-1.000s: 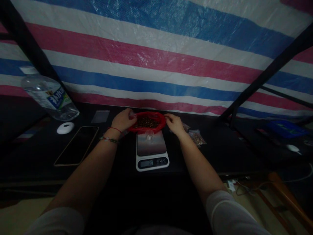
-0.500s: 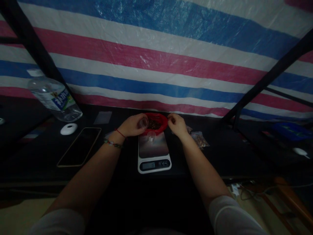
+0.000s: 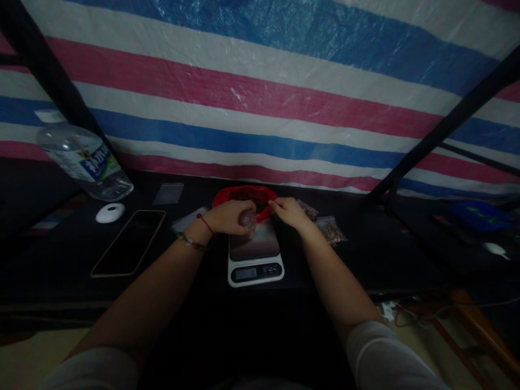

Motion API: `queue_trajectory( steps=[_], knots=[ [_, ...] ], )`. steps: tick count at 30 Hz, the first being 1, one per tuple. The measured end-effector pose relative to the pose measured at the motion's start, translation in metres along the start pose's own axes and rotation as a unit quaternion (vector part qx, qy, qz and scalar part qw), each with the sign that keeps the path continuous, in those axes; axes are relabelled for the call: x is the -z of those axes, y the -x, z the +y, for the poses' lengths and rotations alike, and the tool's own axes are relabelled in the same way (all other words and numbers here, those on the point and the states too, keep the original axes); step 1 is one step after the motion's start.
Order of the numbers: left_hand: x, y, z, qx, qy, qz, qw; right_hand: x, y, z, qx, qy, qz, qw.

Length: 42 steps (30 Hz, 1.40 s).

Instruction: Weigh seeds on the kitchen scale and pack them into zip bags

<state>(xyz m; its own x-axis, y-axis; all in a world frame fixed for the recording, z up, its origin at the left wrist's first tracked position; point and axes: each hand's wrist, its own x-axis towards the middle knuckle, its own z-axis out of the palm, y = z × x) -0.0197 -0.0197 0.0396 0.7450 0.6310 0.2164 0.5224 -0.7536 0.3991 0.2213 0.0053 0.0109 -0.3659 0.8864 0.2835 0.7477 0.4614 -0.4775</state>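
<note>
At mid-frame, the left hand (image 3: 231, 216) gripped a clear cup (image 3: 248, 218) over the scale (image 3: 255, 247); the right hand (image 3: 289, 210) pinched the red bag (image 3: 222, 196) at its rim.

Blue, white and pinkish-red stripes across tarp (image 3: 260, 97). Red on bag (image 3: 222, 196). White on scale (image 3: 255, 281), black around display (image 3: 246, 273). Black on table (image 3: 365, 254). White on bottle cap (image 3: 50, 116), blue and green on label (image 3: 97, 162). Red on wrist cord (image 3: 206, 224).
</note>
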Motion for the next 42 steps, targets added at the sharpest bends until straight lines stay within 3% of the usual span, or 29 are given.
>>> queue_trajectory(
  steps=[7,12,23,28,42],
  knots=[
    [-0.003,-0.001,-0.018,0.115,-0.018,0.065,0.991,-0.014,0.000,0.003,0.017,-0.124,-0.039,0.991],
    [-0.006,0.000,-0.037,0.177,0.015,0.115,0.977,-0.023,0.001,0.006,0.034,-0.137,-0.039,0.989],
    [-0.004,0.003,-0.015,0.028,0.027,0.188,0.981,-0.015,-0.006,0.013,0.041,-0.070,0.150,0.985],
    [-0.002,0.004,-0.008,0.005,0.004,0.201,0.980,-0.012,-0.005,0.012,0.048,-0.056,0.161,0.984],
    [0.004,0.004,0.004,0.003,0.001,0.090,0.996,-0.010,-0.004,0.010,0.036,-0.036,0.157,0.986]
  ],
)
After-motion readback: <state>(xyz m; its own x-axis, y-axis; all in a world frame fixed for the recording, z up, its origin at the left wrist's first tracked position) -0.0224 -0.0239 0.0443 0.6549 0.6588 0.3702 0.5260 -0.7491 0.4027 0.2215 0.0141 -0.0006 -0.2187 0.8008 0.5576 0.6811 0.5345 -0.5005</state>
